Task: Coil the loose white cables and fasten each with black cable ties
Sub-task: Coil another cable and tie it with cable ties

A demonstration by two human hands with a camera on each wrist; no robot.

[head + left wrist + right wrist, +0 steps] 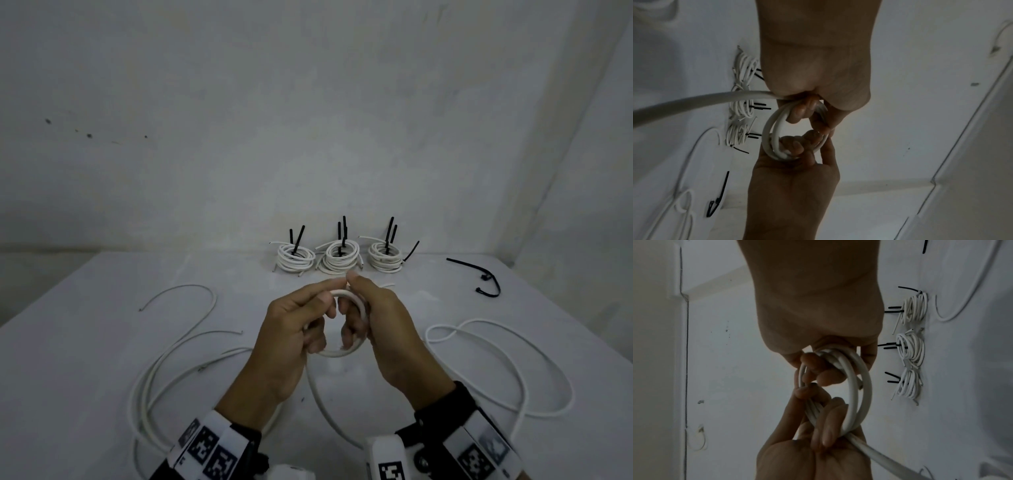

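Left hand: the left hand (291, 337) was raised above the table (85, 342), fingers curled through a small white coil (346, 353) and gripping its left side.
Right hand: the right hand (380, 325) gripped the right side of the same coil, fingers hooked through the ring and thumb on top; the tips of both hands met at the far edge of the coil.
Coil in hand: a few turns of white cable, held clear of the table surface between the two hands; a loose tail (325, 407) ran from its underside toward the person.
Finished coils: three tied coils (339, 260) stood in a row at the far edge of the table, black tie ends pointing upward from each.
Loose cables: white cables (161, 363) lay uncoiled on the table to the left, and another (507, 359) looped to the right.
Spare ties: black cable ties (479, 274) lay on the table at far right, well apart from the hands.
Wrists: marker-patterned bands (209, 445) were worn on both wrists.
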